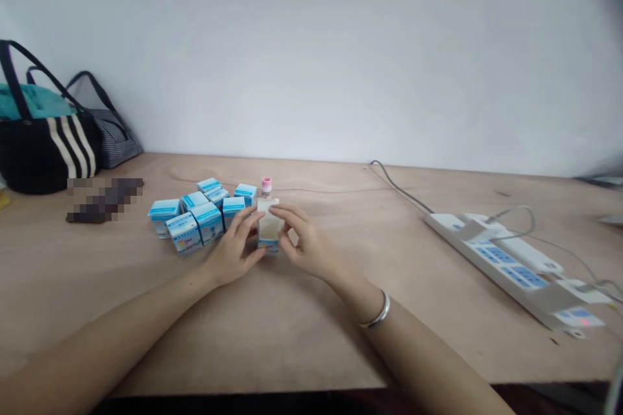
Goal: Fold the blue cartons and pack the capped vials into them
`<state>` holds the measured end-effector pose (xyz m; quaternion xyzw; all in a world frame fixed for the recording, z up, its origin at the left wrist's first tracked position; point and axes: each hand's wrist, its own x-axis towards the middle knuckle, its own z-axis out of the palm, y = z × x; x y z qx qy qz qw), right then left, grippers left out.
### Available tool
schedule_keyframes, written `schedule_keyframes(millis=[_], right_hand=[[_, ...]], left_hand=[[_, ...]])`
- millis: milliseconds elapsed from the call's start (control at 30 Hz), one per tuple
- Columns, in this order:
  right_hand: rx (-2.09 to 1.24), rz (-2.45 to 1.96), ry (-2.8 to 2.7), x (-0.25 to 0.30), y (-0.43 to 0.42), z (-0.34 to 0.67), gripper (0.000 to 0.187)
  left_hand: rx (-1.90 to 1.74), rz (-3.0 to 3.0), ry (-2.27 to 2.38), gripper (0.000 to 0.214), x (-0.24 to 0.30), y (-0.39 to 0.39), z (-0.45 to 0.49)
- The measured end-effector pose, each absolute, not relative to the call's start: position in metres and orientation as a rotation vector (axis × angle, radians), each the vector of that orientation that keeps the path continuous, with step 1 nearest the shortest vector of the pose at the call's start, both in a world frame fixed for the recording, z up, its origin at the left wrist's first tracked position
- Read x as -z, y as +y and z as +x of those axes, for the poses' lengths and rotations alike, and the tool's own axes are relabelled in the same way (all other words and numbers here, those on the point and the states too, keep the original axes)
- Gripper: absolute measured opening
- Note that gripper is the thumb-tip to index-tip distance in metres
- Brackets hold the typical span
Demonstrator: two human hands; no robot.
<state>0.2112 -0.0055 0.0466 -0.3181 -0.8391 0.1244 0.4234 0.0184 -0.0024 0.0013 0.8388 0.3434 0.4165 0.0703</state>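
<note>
A small blue-and-white carton [269,228] stands on the table between my hands, its top open and a white flap raised at the back. My left hand [237,248] holds the carton from the left, with the fingers along its side and the thumb at the lower front. From the right, my right hand [307,241] has its index fingertip at the raised flap and its thumb by the carton's right edge. Just behind the carton stands a small bottle with a pink cap [266,183]. Several closed cartons [207,220] of the same kind sit grouped left of my left hand.
A white power strip [506,266] with plugs and cables lies at the right. Its grey cord [402,188] runs back to the wall. At the far left are a black striped bag [48,142], a grey striped bag [114,136] and a dark, blurred-out object [104,201].
</note>
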Motion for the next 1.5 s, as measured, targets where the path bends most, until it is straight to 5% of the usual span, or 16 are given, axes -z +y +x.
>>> schedule_keyframes(millis=[467,1033,1167,1500], right_hand=[[-0.750,-1.004,-1.911,-0.029,0.007,0.216,0.033],[-0.117,-1.227,-1.984,-0.038,0.134,0.183,0.019],[-0.076,-1.220,-1.911,-0.036,0.129,0.188,0.006],[-0.118,-0.658,-1.845,-0.082,0.024,0.231,0.009]], left_hand=[[-1.337,2.779,1.034,0.029,-0.008,0.000,0.005],[-1.364,2.752,1.039,0.029,-0.007,0.001,0.010],[-1.358,2.759,1.043,0.030,-0.008,0.001,0.011],[-1.386,2.738,1.034,0.029,-0.006,0.002,0.011]])
